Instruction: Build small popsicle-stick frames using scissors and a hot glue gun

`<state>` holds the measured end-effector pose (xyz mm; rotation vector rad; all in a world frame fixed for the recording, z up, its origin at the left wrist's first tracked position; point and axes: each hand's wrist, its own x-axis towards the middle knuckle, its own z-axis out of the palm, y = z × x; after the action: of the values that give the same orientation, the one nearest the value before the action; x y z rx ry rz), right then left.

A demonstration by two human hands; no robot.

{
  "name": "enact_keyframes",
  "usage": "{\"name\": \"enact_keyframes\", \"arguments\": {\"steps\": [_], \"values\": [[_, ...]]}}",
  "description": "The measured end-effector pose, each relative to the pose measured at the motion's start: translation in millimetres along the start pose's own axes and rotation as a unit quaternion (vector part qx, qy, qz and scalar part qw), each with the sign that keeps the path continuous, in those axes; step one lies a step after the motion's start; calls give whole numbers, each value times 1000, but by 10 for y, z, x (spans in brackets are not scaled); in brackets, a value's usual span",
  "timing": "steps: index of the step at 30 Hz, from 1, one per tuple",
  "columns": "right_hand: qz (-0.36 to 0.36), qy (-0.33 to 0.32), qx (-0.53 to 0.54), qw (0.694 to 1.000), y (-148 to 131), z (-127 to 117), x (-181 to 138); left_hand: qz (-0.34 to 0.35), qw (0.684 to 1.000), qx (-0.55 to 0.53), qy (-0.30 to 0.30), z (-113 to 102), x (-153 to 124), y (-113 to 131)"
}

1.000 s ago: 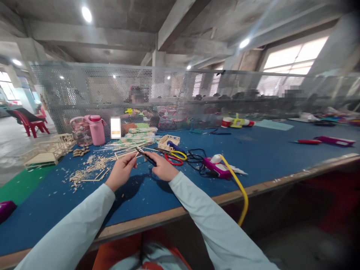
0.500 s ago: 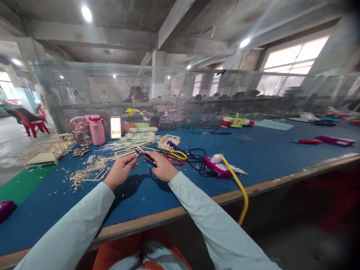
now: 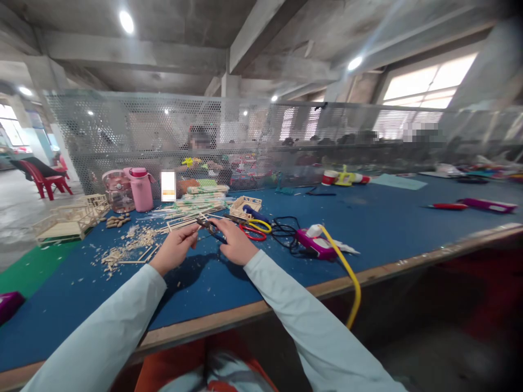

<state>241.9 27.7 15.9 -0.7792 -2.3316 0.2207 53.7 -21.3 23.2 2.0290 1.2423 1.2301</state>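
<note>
My right hand [image 3: 237, 243] is wrapped round dark-handled pliers [image 3: 211, 229], whose jaws point left toward my other hand. My left hand [image 3: 175, 249] is closed in a pinch at the jaws, on what looks like a thin wooden stick, mostly hidden by the fingers. Just beyond both hands lies a small frame of pale sticks [image 3: 182, 222]. To the left, short stick offcuts [image 3: 139, 242] are scattered over the blue table [image 3: 196, 296]. Scissors with red and yellow handles [image 3: 259, 227] lie right of my right hand.
Bundled sticks [image 3: 204, 197] and a pink bottle [image 3: 141, 190] stand at the back. Small wooden models [image 3: 65, 220] sit at left, another tray-like one [image 3: 245, 206] behind my hands. A purple power strip [image 3: 314, 245] with yellow cord [image 3: 353, 283] lies right. A perforated metal screen [image 3: 163, 128] runs behind.
The pliers have turned slightly in my right hand, with their handles angled lower. My left hand has hardly moved.
</note>
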Motion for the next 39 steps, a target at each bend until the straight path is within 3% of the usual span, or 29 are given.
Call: {"name": "enact_keyframes", "arguments": {"steps": [10, 28, 39], "values": [[-9, -1, -45, 999, -66, -12, 3, 33, 998, 44, 38, 27, -14, 26], [-30, -22, 40, 998, -46, 25, -4, 52, 995, 59, 59, 36, -27, 20], [35, 33, -80, 996, -123, 87, -1, 47, 991, 100, 81, 67, -20, 36]]}}
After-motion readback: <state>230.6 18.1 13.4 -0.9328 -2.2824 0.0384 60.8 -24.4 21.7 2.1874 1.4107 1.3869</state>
